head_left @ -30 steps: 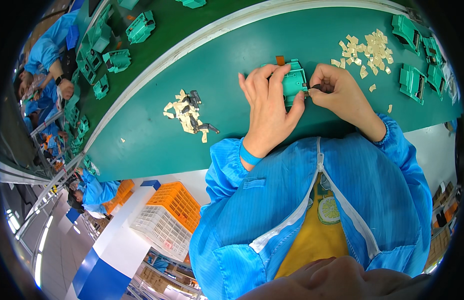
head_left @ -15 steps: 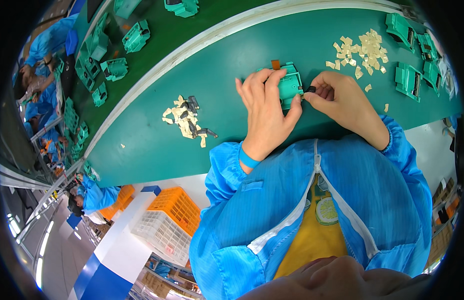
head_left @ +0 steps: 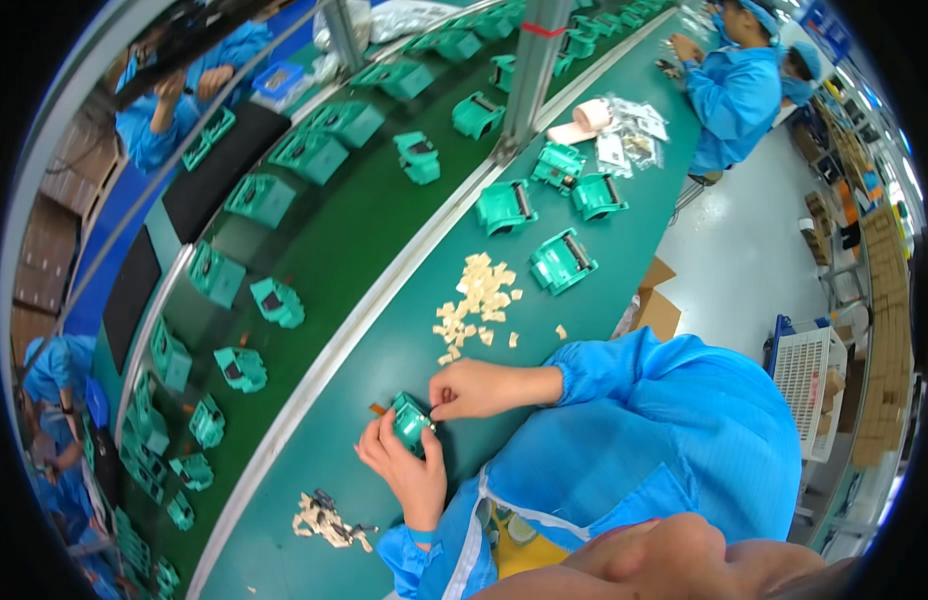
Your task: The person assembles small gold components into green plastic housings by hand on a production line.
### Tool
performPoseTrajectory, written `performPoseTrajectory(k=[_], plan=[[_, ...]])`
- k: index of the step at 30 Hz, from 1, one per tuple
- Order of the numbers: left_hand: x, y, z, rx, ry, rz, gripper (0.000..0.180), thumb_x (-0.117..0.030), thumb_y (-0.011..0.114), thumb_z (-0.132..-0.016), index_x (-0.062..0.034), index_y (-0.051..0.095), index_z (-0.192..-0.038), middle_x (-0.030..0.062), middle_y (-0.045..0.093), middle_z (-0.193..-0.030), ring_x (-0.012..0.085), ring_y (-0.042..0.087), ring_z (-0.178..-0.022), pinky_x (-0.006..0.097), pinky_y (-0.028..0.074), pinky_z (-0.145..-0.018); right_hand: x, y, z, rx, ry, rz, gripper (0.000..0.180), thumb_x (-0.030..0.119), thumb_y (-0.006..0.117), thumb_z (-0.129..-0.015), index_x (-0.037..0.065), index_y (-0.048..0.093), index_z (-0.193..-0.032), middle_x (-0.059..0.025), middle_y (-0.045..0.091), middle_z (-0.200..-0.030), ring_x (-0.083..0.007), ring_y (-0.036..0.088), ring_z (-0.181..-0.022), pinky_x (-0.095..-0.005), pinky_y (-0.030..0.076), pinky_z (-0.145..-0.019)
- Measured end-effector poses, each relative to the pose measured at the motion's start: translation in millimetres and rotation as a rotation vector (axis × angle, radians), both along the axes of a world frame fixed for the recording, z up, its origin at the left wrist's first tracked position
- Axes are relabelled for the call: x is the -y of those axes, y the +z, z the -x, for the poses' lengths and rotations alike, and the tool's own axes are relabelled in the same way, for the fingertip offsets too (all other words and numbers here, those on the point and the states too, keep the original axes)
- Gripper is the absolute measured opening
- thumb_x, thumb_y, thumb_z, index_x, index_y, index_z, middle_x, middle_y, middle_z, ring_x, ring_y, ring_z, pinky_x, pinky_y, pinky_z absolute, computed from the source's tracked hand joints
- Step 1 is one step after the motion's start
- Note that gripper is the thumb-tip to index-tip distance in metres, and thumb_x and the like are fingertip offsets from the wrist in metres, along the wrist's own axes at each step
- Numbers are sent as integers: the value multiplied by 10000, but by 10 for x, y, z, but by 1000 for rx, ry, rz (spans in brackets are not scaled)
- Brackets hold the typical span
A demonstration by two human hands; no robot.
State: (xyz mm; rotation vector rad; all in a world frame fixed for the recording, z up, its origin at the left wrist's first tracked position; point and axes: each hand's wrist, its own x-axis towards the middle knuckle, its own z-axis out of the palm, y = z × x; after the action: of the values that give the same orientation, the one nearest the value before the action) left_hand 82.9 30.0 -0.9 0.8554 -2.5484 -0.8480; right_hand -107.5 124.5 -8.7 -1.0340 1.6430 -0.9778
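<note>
A small green plastic housing (head_left: 412, 421) with an orange strip at its far-left corner rests on the green worktable. My left hand (head_left: 409, 468) closes round its near-left side, thumb on the near edge. At the housing's right edge, my right hand (head_left: 482, 388) has its thumb and forefinger pinched together. The small black part seen between them a moment ago is mostly hidden by the fingers now. Cream-coloured paper-like pieces (head_left: 479, 292) lie scattered beyond my right hand. Left of my left wrist sits a pile of cream strips and black parts (head_left: 327, 521).
Several green housings (head_left: 564, 262) stand farther along the table, beside clear bags (head_left: 639, 135) and a pinkish roll (head_left: 590, 117). A pale rail (head_left: 384, 275) separates the table from a dark green belt carrying more housings (head_left: 281, 302). A metal post (head_left: 537, 75) rises at the rail. Co-workers (head_left: 734, 90) sit farther along.
The view has swung to the right, bringing more of the table and belt in. Both hands stay at the green housing, and the black part has become mostly hidden by the right fingers.
</note>
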Motion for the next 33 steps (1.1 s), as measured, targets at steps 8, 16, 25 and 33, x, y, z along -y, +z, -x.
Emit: performPoseTrajectory(k=[8, 16, 25, 33], plan=[[-8, 29, 0, -20, -8, -26, 538, -158, 712, -889, -7, 511, -1364, 205, 448, -1358, 424, 382, -1297, 600, 199, -1179, -51, 21, -12, 0, 7, 9, 251, 227, 746, -918, -13, 694, -974, -144, 732, -873, -226, 711, -813, -358, 564, -733], [-33, 77, 10, -14, 0, -39, 549, -154, 728, -886, 3, 513, -1366, 212, 446, -1367, 421, 376, -1299, 549, 269, -1150, -31, -24, 8, -25, 18, 3, 254, 227, 751, -918, -15, 701, -976, -146, 731, -875, -229, 709, -820, -361, 563, -733], [-9, 108, 21, 48, -41, 22, 605, -206, 772, -887, 0, 511, -1392, 211, 458, -1372, 410, 391, -1290, 530, 311, -1123, -13, -34, 43, -76, 18, 11, 248, 219, 763, -896, -14, 707, -960, -160, 740, -886, -264, 728, -831, -378, 570, -739], [-40, 239, 95, 102, -70, 78, 700, -214, 867, -799, -3, 540, -1381, 198, 495, -1340, 405, 440, -1258, 502, 393, -1064, -34, -20, 77, -59, 22, 0, 246, 222, 752, -896, -14, 704, -944, -162, 739, -888, -273, 723, -819, -390, 564, -725]])
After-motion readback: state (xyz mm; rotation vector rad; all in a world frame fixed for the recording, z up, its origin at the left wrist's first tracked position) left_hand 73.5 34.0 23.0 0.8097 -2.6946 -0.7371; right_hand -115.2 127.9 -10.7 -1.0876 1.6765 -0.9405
